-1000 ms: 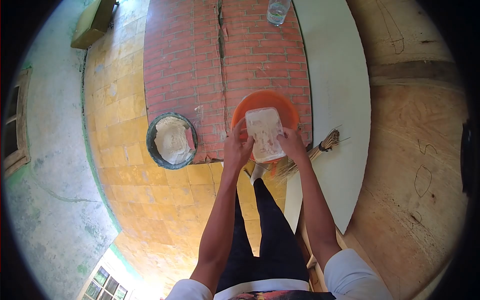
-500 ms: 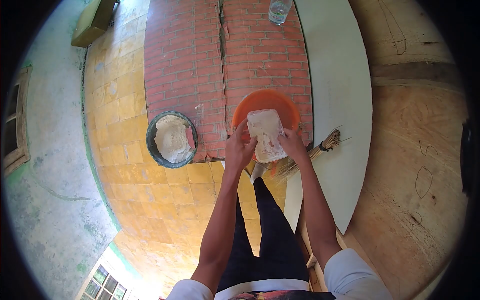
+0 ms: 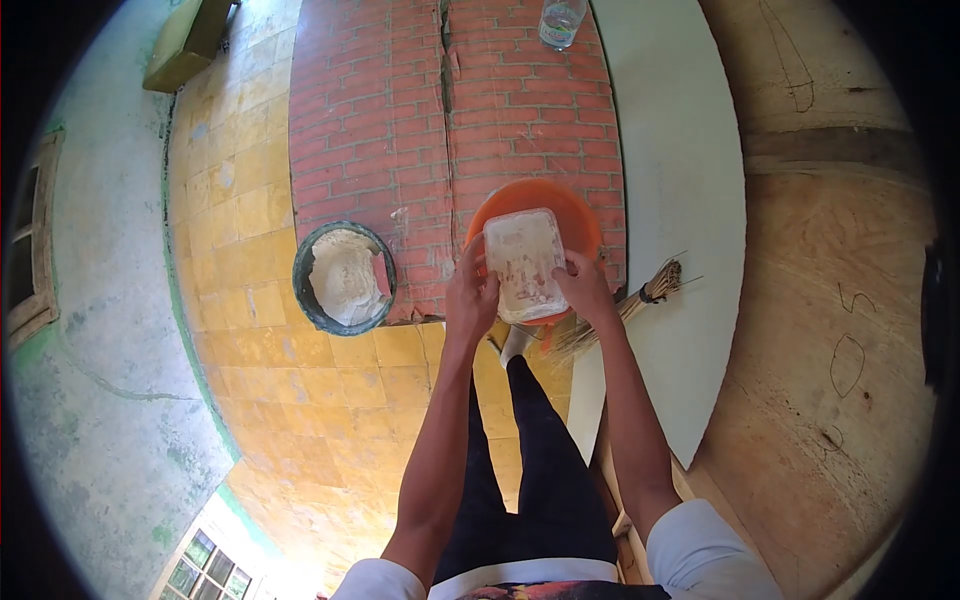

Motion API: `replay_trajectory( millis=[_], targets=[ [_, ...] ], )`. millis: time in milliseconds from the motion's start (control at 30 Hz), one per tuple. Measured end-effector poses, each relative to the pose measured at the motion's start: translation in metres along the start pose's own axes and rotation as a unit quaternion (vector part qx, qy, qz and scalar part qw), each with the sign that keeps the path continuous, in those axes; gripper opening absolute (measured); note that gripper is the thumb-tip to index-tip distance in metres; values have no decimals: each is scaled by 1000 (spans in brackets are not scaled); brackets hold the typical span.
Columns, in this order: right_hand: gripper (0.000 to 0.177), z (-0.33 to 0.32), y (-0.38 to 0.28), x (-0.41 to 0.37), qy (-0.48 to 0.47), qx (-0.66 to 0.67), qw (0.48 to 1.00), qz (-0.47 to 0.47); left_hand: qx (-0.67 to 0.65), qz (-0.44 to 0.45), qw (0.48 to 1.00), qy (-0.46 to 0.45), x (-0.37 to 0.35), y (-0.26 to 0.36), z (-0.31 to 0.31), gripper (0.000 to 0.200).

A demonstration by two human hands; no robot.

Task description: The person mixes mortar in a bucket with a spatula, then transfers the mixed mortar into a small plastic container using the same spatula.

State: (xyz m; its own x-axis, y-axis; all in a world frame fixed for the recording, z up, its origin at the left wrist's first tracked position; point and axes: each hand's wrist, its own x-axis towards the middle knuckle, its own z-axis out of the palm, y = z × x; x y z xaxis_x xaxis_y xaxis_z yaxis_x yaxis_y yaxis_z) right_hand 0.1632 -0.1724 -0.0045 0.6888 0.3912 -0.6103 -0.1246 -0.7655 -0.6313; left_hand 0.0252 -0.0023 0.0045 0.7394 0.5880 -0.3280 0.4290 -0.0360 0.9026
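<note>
A clear rectangular plastic container (image 3: 524, 262), with whitish powder clinging to it, is held above an orange basin (image 3: 575, 212). My left hand (image 3: 473, 290) grips its left side, and my right hand (image 3: 584, 284) its right side; both hands are closed on it. The container covers much of the basin, so what lies inside the basin is hidden. To the left stands a dark bucket (image 3: 303, 290) of white powder (image 3: 343, 275), with a reddish piece (image 3: 381, 274) at the powder's right edge.
The basin rests on a table with a red brick-pattern cover (image 3: 370, 120). A clear plastic bottle (image 3: 560, 22) stands at the far end. A stick broom (image 3: 650, 292) lies by the right edge, beside a pale board (image 3: 680, 180).
The container has shifted slightly left and toward the far side, with its tilt changed. My left hand has moved a little left with it; the right hand stays on its side.
</note>
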Motion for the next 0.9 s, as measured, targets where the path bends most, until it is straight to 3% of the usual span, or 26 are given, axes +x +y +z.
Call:
replay_trajectory(
  millis=[67,200,267,300,400,467,567,767,900],
  targets=[
    [50,4,10,5,-9,31,999,-42,4,-13,1000,-3,-1,9,-7,60],
    [56,-8,-17,-5,-73,62,995,-30,-43,-46,998,-5,-1,11,-17,59],
    [62,-9,-19,-6,-84,185,978,-49,-93,-32,995,27,-4,3,-23,60],
    [62,-10,-19,-7,-84,185,978,-49,-93,-33,995,27,-5,3,-28,60],
    [59,-17,-13,-9,-22,249,968,-9,-80,-33,995,52,-11,1,-47,60],
    [50,-16,4,-2,165,114,979,-26,-73,-32,994,71,-15,-2,-62,60],
    [39,-13,17,-5,235,110,966,-17,-63,-49,993,82,-21,-16,-81,61],
    [33,7,29,-12,308,45,950,-19,-41,-21,992,120,-27,-27,-98,61],
    [34,27,2,-25,275,40,958,-74,-47,-55,992,102,-28,-27,-95,60]
  ],
)
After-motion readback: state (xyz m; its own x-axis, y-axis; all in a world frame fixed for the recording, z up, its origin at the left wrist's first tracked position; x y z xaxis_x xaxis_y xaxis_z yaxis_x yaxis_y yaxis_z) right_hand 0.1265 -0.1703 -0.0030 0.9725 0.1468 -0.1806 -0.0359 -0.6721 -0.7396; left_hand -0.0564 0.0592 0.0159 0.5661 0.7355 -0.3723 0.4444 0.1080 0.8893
